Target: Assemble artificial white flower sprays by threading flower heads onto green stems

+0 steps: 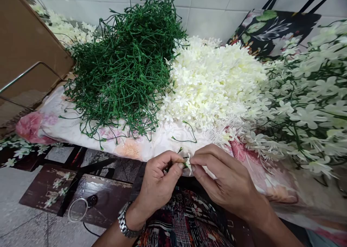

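My left hand point(164, 178) pinches a green plastic stem point(180, 150) between thumb and forefinger, near the front edge of the cloth. Against its tip, my right hand point(223, 174) grips a small white artificial flower point(188, 163). Both hands meet over my lap, and the joint between stem and flower is partly covered by the fingers. Beyond them lies a tangled heap of green stems point(127, 66), with a mound of loose white blossoms point(211, 84) to its right. One loose stem point(185, 140) rests on the cloth just past my hands.
Finished-looking white flower sprays point(309, 113) crowd the right side. A floral cloth point(94, 135) covers the work surface. A cardboard box point(29, 48) stands at left, and a black floral bag point(276, 34) leans by the tiled wall. Dark wooden boards point(105, 193) sit low at left.
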`<state>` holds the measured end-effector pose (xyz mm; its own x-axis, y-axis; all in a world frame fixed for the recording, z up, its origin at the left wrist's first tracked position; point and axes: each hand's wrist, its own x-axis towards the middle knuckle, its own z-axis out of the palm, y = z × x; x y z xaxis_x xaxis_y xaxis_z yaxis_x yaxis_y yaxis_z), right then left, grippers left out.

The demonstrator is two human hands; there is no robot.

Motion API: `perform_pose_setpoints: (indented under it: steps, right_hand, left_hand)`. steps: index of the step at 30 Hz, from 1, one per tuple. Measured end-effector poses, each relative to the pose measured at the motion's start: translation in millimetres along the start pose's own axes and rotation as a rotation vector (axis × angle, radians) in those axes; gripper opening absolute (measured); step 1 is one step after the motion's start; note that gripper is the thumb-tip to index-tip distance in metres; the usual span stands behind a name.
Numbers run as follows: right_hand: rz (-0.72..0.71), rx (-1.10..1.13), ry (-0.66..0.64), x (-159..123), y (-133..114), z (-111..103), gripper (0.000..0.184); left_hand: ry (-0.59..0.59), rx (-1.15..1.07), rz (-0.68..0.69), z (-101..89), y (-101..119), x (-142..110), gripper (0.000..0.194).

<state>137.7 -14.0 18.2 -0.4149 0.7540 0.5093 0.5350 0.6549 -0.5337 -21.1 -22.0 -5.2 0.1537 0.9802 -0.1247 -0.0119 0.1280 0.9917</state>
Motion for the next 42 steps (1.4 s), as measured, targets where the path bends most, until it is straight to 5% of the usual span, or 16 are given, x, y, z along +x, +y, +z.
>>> perform_pose_setpoints:
  steps: [19, 24, 29, 37, 42]
  right_hand:
    - [-0.077, -0.033, -0.063, -4, 10, 10, 0.015]
    - [-0.057, 0.002, -0.004, -3, 9, 4, 0.012]
    - [0.051, 0.008, 0.126, -7, 0, -5, 0.017]
    - [0.179, 0.217, 0.094, -6, -9, 9, 0.006]
    - [0.044, 0.153, 0.026, -2, -10, 0, 0.01]
  left_hand:
    - [0.004, 0.093, 0.0, 4.9, 6, 3, 0.016]
    - [0.031, -0.131, -0.088, 1.4, 2, 4, 0.011]
    - [0.129, -0.42, -0.02, 0.5, 5, 1, 0.012]
    - [0.062, -0.496, 0.053, 6.4, 0, -7, 0.014]
    - [0.009, -0.507, -0.065, 5.5, 0, -12, 0.022]
